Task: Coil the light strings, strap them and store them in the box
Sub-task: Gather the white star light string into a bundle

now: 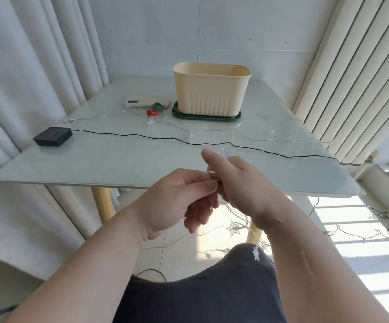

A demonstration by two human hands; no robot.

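Both hands, left hand [179,197] and right hand [237,180], pinch clear light string [209,174] between them.

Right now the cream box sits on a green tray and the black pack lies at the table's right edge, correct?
No: the head view shows the black pack at the table's left edge. The cream box is on the green tray.

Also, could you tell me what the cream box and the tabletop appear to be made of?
The cream box looks like matte moulded plastic: ribbed walls, rounded rim, even colour. The tabletop seems glass or glossy stone: pale, thin-edged, with soft reflections; which one, I cannot tell.
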